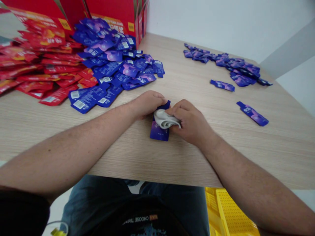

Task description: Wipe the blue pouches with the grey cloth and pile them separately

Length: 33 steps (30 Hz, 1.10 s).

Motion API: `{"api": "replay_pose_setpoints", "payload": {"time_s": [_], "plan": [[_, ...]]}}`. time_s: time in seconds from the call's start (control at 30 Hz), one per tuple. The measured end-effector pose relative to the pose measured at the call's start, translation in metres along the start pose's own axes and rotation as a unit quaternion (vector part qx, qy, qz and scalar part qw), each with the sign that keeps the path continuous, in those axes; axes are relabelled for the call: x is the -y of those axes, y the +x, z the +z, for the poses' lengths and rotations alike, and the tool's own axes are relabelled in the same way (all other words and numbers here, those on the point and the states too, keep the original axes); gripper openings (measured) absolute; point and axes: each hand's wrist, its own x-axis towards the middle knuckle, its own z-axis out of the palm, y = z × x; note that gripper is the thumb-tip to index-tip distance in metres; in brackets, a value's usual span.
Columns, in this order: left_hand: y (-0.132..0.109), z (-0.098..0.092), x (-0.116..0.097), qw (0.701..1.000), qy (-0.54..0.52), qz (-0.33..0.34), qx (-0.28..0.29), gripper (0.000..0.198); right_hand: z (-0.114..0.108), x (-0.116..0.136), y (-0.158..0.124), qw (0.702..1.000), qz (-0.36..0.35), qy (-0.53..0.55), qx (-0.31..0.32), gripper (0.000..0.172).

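Note:
A blue-purple sachet point(159, 132) lies on the wooden table in front of me, its narrow neck pointing away. My left hand point(149, 103) is closed at the neck end, fingers pinching or pressing the sachet there. Bunched in my right hand point(188, 119) is a folded whitish cloth point(163, 118), which rests over the sachet's middle and hides part of its print. Left of my hands spreads a heap of similar blue sachets point(108, 67). Two single sachets, one nearer point(253, 113) and one farther point(222, 85), lie to the right.
Red sachets point(49, 62) are piled at the far left, before red cardboard boxes point(113, 9). A row of blue sachets point(221, 62) runs along the table's back right, near the wall. Below the front edge at right stands a yellow plastic crate point(236, 213).

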Motion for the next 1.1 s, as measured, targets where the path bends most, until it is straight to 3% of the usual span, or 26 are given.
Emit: {"api": "replay_pose_setpoints", "payload": {"time_s": [0.13, 0.23, 0.3, 0.37, 0.47, 0.57, 0.7, 0.77, 0.93, 1.1], "plan": [[-0.001, 0.000, 0.000, 1.000, -0.027, -0.002, 0.002, 0.028, -0.002, 0.014, -0.005, 0.988, -0.079, 0.071, 0.115, 0.030], [0.000, -0.001, 0.001, 1.000, -0.029, 0.006, -0.003, 0.026, -0.011, 0.013, -0.006, 0.982, -0.080, 0.093, 0.141, 0.031], [0.001, -0.001, 0.002, 0.999, -0.036, 0.012, -0.009, 0.028, -0.018, 0.007, -0.006, 0.991, -0.056, 0.076, 0.090, 0.031], [0.003, -0.001, 0.002, 0.999, -0.046, -0.003, -0.015, 0.026, -0.025, 0.000, -0.004, 0.999, 0.002, 0.034, -0.004, 0.028], [0.005, -0.003, 0.001, 0.998, -0.044, -0.046, -0.018, 0.018, -0.030, -0.010, -0.002, 0.986, 0.109, -0.016, -0.122, 0.022], [0.005, -0.006, -0.001, 0.999, -0.034, -0.038, -0.016, 0.020, -0.030, -0.021, -0.001, 0.973, 0.156, -0.017, -0.170, 0.020], [0.002, -0.010, -0.002, 0.997, -0.064, 0.046, 0.011, 0.018, -0.030, -0.025, -0.001, 0.970, 0.156, -0.017, -0.186, 0.019], [0.001, -0.010, -0.001, 0.995, -0.071, 0.069, 0.017, 0.018, -0.030, -0.021, -0.002, 0.975, 0.134, -0.021, -0.178, 0.019], [0.001, -0.001, 0.006, 0.995, -0.064, 0.052, 0.049, 0.018, -0.019, -0.006, -0.001, 0.991, 0.039, -0.024, -0.128, 0.023], [0.000, 0.002, 0.007, 0.997, -0.049, 0.035, 0.041, 0.022, -0.012, 0.001, -0.002, 0.994, -0.036, 0.093, 0.035, 0.032]]}}
